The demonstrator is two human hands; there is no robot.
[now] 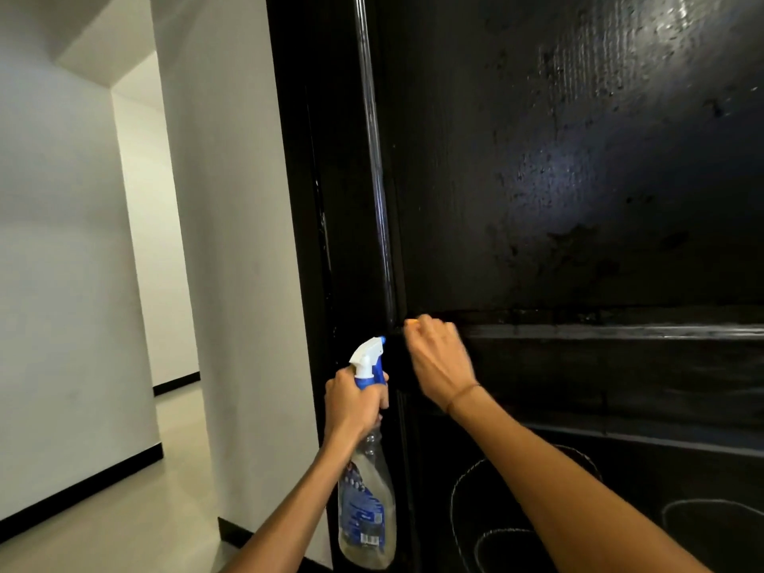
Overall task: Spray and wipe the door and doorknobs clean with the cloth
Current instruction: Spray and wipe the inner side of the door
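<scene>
Black door: glossy panel, wet-looking speckles up top, so spray's prob. on already; no knob in view.
L hand: fingers wrapped round the spray bottle neck, nozzle toward the door edge, held low, ready for another squirt.
R hand: curled tight, knuckles out, at the ledge where upper panel meets the rail; a sliver of orange cloth peeks past the fingertips, rest bunched inside, I'd say, to get pressure into the groove.
Wall: white, left of the frame.
Lower panel: chalky loops, not wiped yet.

L hand grips spray bottle; R hand presses cloth on door.
</scene>
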